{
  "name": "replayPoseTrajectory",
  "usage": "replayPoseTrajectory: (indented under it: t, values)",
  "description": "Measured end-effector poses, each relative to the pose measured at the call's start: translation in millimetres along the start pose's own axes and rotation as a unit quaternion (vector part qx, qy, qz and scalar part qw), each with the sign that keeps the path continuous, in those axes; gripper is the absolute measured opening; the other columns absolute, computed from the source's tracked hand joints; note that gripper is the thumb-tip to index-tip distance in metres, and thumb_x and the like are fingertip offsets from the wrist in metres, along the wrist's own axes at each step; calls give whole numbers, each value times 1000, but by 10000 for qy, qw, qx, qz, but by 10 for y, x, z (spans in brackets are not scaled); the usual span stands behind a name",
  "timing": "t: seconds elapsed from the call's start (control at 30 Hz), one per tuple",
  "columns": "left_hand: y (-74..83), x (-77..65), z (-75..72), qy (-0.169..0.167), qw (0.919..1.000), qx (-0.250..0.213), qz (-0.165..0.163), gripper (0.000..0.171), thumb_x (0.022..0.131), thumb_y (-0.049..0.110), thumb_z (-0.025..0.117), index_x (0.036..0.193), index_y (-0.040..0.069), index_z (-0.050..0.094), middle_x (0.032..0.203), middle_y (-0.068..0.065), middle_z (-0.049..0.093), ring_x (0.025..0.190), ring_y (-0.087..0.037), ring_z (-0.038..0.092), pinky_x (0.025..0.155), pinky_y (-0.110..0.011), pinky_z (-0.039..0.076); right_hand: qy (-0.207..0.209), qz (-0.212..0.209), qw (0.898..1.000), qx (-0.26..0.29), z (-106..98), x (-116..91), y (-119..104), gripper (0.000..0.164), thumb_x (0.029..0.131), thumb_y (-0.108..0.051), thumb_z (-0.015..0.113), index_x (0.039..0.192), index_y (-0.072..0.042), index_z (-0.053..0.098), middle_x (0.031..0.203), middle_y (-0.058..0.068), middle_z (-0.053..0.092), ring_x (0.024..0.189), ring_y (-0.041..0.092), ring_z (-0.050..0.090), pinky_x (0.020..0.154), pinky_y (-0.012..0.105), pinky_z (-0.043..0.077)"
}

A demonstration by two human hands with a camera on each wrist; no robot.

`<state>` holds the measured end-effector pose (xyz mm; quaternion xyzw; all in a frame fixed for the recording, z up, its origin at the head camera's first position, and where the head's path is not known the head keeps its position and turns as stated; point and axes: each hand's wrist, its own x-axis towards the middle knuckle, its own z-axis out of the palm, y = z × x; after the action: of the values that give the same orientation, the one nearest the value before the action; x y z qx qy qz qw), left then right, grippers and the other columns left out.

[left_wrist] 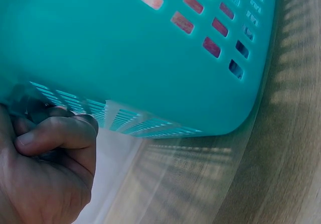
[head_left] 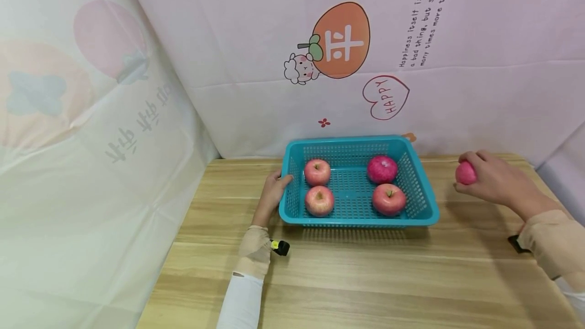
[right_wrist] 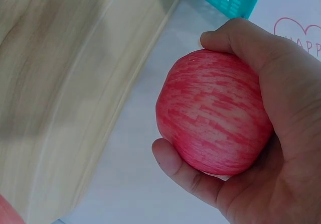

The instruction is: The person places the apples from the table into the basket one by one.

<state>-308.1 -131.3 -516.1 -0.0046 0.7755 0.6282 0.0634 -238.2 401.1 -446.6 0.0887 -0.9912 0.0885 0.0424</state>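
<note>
A turquoise plastic basket (head_left: 358,221) with perforated sides stands on the wooden table. My left hand (head_left: 272,192) grips its left rim; in the left wrist view the fingers (left_wrist: 60,133) curl at the basket wall (left_wrist: 75,43). Inside, two apples (head_left: 317,172) lie on the left, one behind the other. On the right are a red apple (head_left: 389,199) and, behind it, a round magenta fruit (head_left: 382,169). To the right of the basket, my right hand (head_left: 500,182) holds a streaked pink-red apple (right_wrist: 213,111) above the table, thumb and fingers around it.
The wooden table (head_left: 347,278) ends at a white printed cloth (head_left: 256,65) behind and a similar cloth (head_left: 91,207) on the left. A red patch (right_wrist: 9,209) shows at the lower left corner of the right wrist view; its kind is unclear.
</note>
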Motion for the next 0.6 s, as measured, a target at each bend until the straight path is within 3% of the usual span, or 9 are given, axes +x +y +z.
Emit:
replayPoseTrajectory:
  t: [0.6]
  values:
    - [20,-16,-11,-45,9999,-9,90,45,103,26,59,139,1,67,131,-25,69,106,-36,75,87,-46,65,-65,-59,9999,54,-87,53,-136,68,84,-39,85,131,-1,55,121,30,58,84,37,65,61,46,52]
